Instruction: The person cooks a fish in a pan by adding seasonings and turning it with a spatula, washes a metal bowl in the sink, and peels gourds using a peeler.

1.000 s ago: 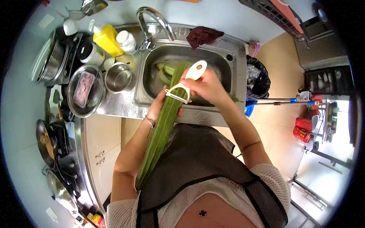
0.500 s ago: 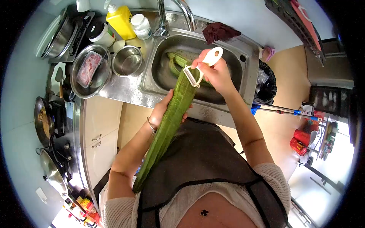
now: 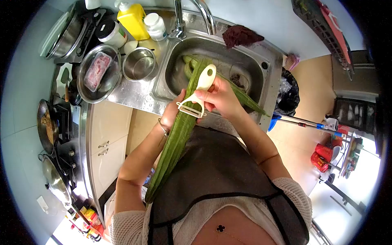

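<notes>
A long ridged green gourd (image 3: 173, 141) slants from above the sink down to my left forearm. My left hand (image 3: 173, 111) is wrapped round it near its middle, thumb on one side and fingertips on the other. In my right hand (image 3: 220, 98) is a white peeler (image 3: 207, 78), gripped by the handle, with its blade lying across the gourd just beside my left hand. Below, in the steel sink (image 3: 171, 53), lie other green gourds (image 3: 247, 99), partly hidden by my hands and the held gourd.
Left of the sink stand a steel pot (image 3: 139, 64), a bowl (image 3: 83, 87) with packaged meat (image 3: 98, 72), a yellow bottle (image 3: 133, 22) and white jars. A faucet (image 3: 178, 20) and dark cloth (image 3: 241, 36) are behind. Right is a black-bagged bin (image 3: 289, 94).
The peeler has moved from the gourd's upper end down along it, towards my left hand. The view has shifted slightly, and my left hand still holds the gourd.
</notes>
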### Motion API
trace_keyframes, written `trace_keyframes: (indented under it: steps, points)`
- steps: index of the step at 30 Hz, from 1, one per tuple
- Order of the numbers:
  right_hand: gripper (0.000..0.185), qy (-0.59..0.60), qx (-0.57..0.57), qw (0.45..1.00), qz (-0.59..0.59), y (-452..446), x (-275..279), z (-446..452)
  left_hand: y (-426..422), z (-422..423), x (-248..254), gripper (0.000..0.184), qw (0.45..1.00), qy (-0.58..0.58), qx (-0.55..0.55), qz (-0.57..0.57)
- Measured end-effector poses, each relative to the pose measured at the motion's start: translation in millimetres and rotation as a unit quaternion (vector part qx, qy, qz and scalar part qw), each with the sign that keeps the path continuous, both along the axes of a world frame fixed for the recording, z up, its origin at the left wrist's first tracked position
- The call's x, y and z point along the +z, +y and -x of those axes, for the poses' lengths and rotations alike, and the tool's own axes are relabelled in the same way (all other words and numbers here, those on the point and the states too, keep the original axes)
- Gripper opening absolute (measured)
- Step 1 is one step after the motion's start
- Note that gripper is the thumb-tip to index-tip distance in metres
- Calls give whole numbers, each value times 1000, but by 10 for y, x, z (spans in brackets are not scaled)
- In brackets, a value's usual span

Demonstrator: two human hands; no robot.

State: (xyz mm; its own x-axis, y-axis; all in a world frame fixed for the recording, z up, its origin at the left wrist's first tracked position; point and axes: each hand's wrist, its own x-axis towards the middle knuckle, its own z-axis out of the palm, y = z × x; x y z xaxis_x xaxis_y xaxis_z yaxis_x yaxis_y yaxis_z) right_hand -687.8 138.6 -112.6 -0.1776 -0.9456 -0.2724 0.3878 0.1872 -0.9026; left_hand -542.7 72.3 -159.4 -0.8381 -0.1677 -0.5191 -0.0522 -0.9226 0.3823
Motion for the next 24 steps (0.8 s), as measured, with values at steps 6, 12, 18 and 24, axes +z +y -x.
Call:
trace_keyframes:
  steps: [6, 12, 18, 24]
  points:
    - [9, 13, -13, 1000, 18, -82, -136, 137, 29, -36, 26, 55, 997, -28, -14, 72]
    - [8, -59, -54, 996, 27, -263, -432, 224, -8, -33, 58, 62, 996, -88, -17, 25]
    - [15, 124, -160, 978, 51, -329, -655, 405, 58, -109, -23, 59, 994, -101, 29, -8]
    - [25, 459, -263, 840, -119, -58, -1467, 1561, 241, -352, 171, 62, 994, -62, -93, 21]
